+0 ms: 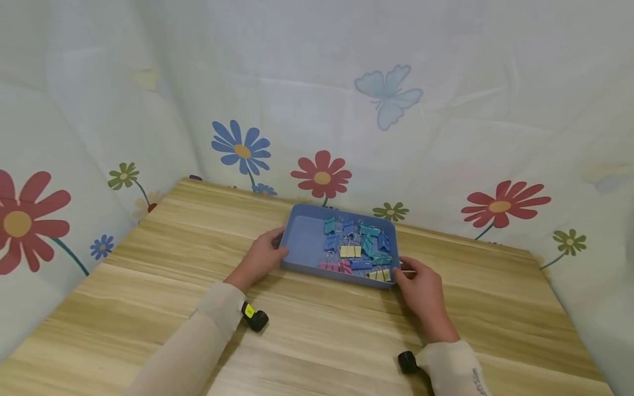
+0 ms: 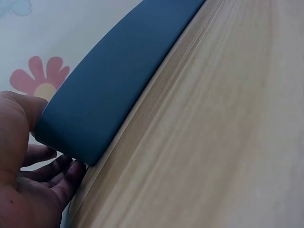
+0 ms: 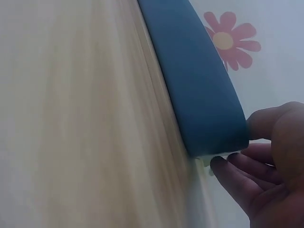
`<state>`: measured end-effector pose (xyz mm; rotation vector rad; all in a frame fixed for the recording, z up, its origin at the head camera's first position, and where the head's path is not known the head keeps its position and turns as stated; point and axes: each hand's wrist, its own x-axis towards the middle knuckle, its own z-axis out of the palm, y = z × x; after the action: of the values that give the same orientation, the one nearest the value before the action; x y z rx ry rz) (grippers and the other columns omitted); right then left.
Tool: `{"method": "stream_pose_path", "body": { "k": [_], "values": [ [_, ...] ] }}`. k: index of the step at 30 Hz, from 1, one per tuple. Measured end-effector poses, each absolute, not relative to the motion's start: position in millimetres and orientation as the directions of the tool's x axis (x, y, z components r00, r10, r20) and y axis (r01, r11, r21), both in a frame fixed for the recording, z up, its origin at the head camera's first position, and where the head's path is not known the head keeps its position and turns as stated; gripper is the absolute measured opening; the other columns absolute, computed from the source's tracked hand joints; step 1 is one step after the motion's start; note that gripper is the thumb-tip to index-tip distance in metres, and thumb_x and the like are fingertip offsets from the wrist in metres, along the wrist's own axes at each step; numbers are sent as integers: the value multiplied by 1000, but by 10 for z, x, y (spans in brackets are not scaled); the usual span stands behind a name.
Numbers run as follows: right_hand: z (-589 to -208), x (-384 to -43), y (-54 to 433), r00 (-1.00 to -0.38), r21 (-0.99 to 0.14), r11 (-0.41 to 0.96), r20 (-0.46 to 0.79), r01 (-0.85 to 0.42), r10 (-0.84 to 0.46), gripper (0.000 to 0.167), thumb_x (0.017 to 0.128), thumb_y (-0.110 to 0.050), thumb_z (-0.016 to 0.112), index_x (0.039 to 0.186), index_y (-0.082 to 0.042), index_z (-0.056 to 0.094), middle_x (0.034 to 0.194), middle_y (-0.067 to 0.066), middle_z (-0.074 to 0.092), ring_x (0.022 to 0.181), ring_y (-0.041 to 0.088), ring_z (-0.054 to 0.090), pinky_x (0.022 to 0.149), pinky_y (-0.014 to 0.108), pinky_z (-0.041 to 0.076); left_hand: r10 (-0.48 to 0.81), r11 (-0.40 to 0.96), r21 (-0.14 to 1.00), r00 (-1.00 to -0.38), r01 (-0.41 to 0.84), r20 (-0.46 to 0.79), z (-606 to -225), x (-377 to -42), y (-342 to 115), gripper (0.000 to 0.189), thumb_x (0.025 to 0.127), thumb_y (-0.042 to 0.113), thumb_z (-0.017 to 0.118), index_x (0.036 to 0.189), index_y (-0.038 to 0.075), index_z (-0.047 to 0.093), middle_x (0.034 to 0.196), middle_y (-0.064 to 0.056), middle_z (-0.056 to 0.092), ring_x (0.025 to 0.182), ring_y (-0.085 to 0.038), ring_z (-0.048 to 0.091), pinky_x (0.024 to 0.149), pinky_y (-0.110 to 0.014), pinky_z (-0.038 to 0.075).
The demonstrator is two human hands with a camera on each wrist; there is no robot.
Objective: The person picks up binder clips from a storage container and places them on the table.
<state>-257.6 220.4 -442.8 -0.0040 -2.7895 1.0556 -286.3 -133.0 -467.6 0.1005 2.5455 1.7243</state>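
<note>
A shallow blue tray (image 1: 307, 268) with rounded corners is at the far side of the table. Binder clips (image 1: 350, 251) in blue, teal, yellow and pink lie over its middle and right part, and its left part shows bare bottom. At the tray's left end my left hand (image 1: 260, 258) grips it, thumb at the wall and fingers (image 2: 71, 183) by the lower edge. My right hand (image 1: 423, 289) holds the right end near the front corner in the same way, its fingers (image 3: 237, 178) low against the end. Whether the tray's bottom touches the table cannot be told.
The wood-grain table (image 1: 307, 341) runs out to both sides. Close behind it hangs a white curtain (image 1: 297, 71) printed with flowers and a butterfly. Each wrist carries a small black camera, one on the left (image 1: 256, 320) and one on the right (image 1: 408, 362).
</note>
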Motion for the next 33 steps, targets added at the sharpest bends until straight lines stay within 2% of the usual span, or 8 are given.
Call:
{"method": "stream_pose_path", "body": {
  "k": [8,15,24,33],
  "values": [
    [-4399,-2561,2180,-971,-623,770,238,-139,16,36,90,-17,65,122,0,65,121,22,63,109,37,63,93,50,52,78,362,932,-997,5,-25,-4767,-2887,-1344,66,89,13,54,151,9,33,149,-13,45,136,-28,45,108,-43,42],
    [-4393,-2545,2129,-930,-562,786,364,-259,-46,30,85,-11,70,114,-2,69,113,19,65,100,37,65,85,51,54,77,346,938,-997,12,-16,-4764,-2873,-1331,66,88,12,54,151,8,34,147,-14,47,135,-28,46,106,-44,43],
    [-4367,-2583,2027,-929,-555,767,342,-323,-143,33,86,-8,68,118,-2,67,118,17,63,97,32,67,82,46,57,77,345,938,-997,16,-12,-4765,-2872,-1326,66,88,12,54,150,7,34,148,-14,46,136,-28,45,106,-43,44],
    [-4317,-2625,1941,-921,-544,756,333,-363,-203,30,85,-6,69,115,-1,68,111,16,65,97,31,66,79,45,58,62,340,941,-998,3,-19,-4742,-2865,-1329,65,89,12,56,150,8,35,147,-13,47,135,-28,46,106,-44,44]
  ]
}}
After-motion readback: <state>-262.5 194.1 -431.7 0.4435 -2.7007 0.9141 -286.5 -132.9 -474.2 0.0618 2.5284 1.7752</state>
